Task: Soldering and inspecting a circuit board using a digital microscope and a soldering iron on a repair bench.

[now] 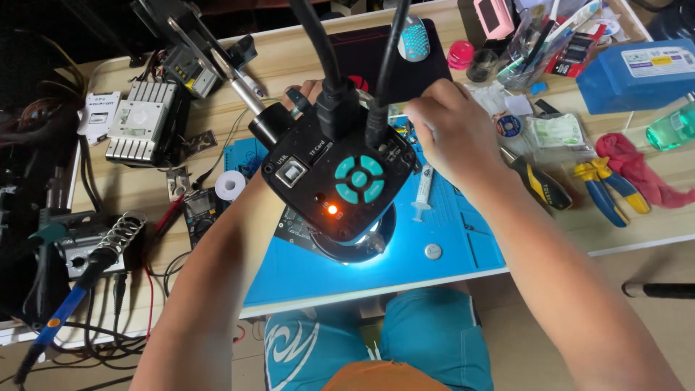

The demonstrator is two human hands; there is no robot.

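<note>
A black microscope camera with teal buttons and a lit orange lamp hangs over a blue work mat, its ring light shining down. A dark circuit board lies under it, mostly hidden. My left hand reaches in behind the camera body, so only its fingertips show beside a small dark object. My right hand is curled at the camera's right side, close to a black cable, with the fingertips pinched together. What they pinch, if anything, is hidden.
A syringe and a small round disc lie on the mat. On the right are pliers, a screwdriver, a red cloth and a blue box. On the left are a soldering iron, a multimeter and a solder reel.
</note>
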